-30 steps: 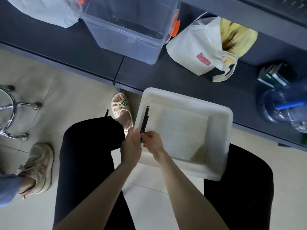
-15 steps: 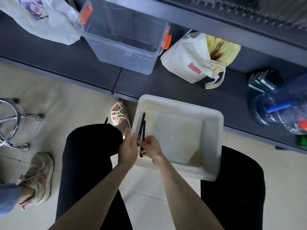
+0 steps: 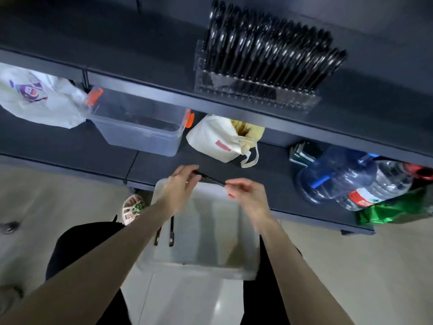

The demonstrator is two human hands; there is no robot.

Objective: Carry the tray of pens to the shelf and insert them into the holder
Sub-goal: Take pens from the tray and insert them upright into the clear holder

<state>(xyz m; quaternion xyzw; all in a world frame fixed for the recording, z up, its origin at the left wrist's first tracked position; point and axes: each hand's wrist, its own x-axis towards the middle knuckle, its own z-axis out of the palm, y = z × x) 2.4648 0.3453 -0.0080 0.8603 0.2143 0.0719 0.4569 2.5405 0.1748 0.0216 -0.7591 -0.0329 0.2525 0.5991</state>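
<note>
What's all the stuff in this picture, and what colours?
held pen: one, black, above the tray's far rim, between both hands
tray pens: two, black, lying in the tray
tray: one, white, on the legs
holder: one, clear, upper shelf, full of black pens
storage bin: one, clear with orange latches, lower shelf
cloth bags: two, white, either side of the bin
water jug: one, blue, lower shelf right
bottle: one, clear with red label, beside the jug
green bag: one, green, right end
left hand: pinches the held pen
right hand: pinches its other end
</note>
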